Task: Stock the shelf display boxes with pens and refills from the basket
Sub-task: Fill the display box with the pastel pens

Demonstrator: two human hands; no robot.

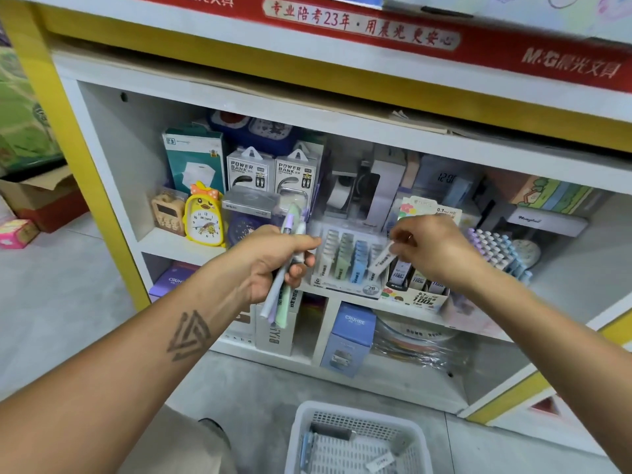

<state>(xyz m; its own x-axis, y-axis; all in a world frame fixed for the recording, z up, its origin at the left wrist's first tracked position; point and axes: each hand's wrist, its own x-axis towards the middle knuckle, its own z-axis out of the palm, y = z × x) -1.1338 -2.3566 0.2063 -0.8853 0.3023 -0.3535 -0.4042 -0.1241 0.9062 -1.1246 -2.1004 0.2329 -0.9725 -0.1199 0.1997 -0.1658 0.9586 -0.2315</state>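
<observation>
Head view: two bare forearms are seen reaching toward a white shelf unit with a yellow frame.
Left hand (273, 258): the fingers are curled shut around a bundle of pens (285, 265); the bundle is gripped near its middle, with ends left free above and below the fist.
Pens, axis: the long axis is held near upright, tilted slightly, with the clip ends up toward the shelf and the lower ends down toward the floor; white, lilac and pale green barrels are made out.
Right hand (431, 248): a small white refill case (383, 260) is pinched at its upper end between thumb and fingertips, the rest hanging clear below the fingers.
Refill case, axis: it is slanted, upper end to the right at the fingers, lower end down-left, just above the display boxes; its print cannot be read.
Clear display box (345, 265): rows of upright white, green and blue cases are held; "2B" is read on its front.
Printed display box (419, 295): "0.7" and "100" are read.
Other writing: "POWER BANK" is shown on two packs (273, 172); "M&G" on the red banner (478, 35); "CRUHRE" on a blue box (354, 331).
Basket (355, 439): a white slotted basket is set on the floor below, with a few items left inside.
</observation>
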